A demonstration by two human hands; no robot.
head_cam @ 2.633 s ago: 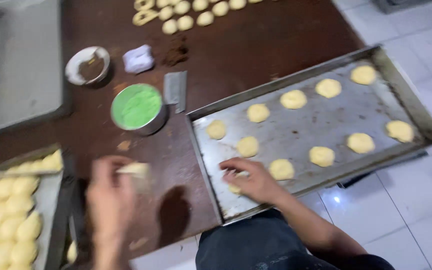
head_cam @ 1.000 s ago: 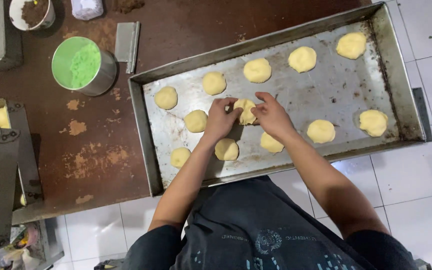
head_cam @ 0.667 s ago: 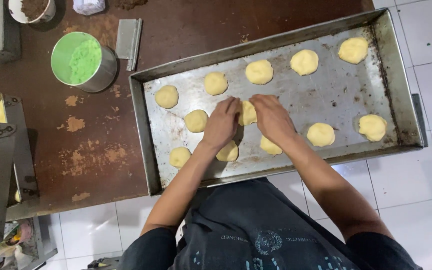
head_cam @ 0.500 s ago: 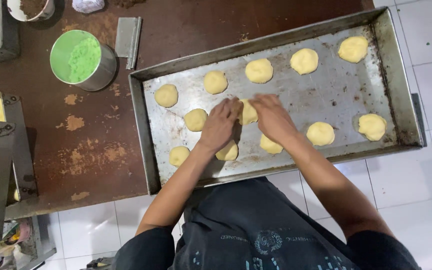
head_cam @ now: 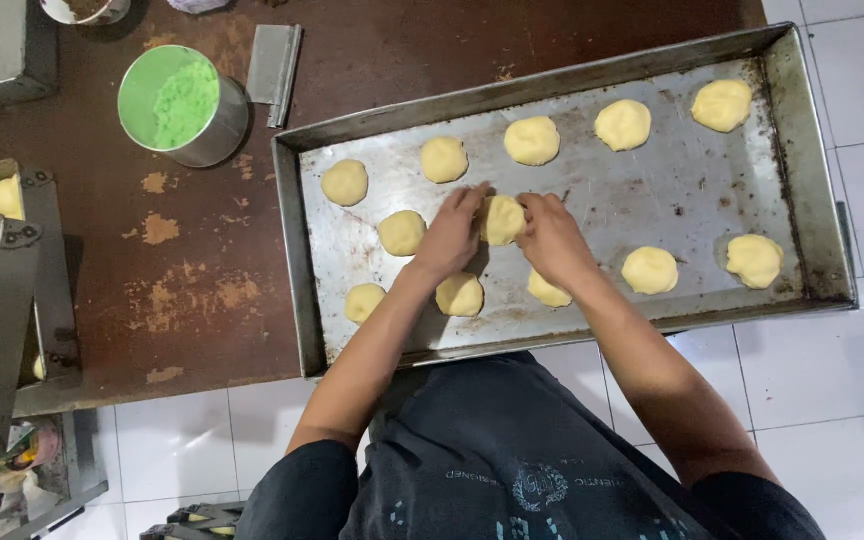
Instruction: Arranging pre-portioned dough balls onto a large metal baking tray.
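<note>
The dough ball (head_cam: 503, 219) is pale yellow, rounded and slightly flattened. It sits near the middle of the metal baking tray (head_cam: 802, 180), between the left hand (head_cam: 449, 232) and the right hand (head_cam: 550, 236). Both hands press against its sides, fingers closed in on it from left and right. The dough's lower edge and the fingertips are partly covered, so contact with the tray floor cannot be confirmed; it appears to rest there. Two neighbouring dough pieces (head_cam: 460, 294) lie half hidden beneath the wrists. Bare tray floor remains to the right of the held ball. Left of the tray stands a green-filled tin (head_cam: 180, 105) on the brown table (head_cam: 192, 290).
</note>
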